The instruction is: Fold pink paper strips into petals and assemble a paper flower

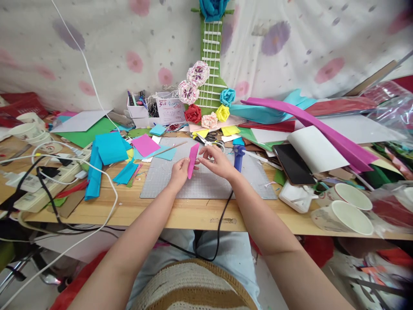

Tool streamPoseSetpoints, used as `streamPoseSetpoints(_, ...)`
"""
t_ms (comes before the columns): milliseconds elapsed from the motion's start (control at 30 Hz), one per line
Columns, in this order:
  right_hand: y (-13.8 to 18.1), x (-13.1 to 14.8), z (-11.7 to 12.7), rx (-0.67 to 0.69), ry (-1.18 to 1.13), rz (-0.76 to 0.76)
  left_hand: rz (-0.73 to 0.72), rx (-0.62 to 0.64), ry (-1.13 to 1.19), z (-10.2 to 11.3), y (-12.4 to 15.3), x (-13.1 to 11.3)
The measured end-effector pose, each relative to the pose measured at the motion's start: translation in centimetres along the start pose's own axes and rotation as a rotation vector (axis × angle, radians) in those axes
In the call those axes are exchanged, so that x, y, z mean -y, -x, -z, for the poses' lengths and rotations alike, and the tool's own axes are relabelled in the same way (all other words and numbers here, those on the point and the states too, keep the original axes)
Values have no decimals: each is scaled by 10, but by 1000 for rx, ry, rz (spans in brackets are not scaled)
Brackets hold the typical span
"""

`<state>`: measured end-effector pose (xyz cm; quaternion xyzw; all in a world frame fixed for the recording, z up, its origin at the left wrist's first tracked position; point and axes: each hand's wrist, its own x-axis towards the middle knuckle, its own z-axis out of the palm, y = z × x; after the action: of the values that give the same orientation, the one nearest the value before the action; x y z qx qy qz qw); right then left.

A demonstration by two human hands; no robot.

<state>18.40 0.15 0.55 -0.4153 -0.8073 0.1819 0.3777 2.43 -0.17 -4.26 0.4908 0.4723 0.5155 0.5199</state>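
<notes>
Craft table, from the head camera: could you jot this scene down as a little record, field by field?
Left hand: holds a pink paper strip
Right hand: close beside the strip, fingers bent; contact unclear
Beneath: grey cutting mat
Mat's right side: blue glue gun
Far right: paper cups
Behind: green guitar-shaped decoration
</notes>
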Motion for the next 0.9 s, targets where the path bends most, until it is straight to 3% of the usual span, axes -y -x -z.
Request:
streamPoseSetpoints(500,0,0,-1,-1,91,-26,-12,-65,46,-1,0,-5)
streamPoseSetpoints(700,-1,-3,-7,-17,135,-13,-32,-144,74,0,-2,-3)
streamPoseSetpoints(900,-2,-3,-15,-24,100,-54,-42,-125,123,1,-2,-3)
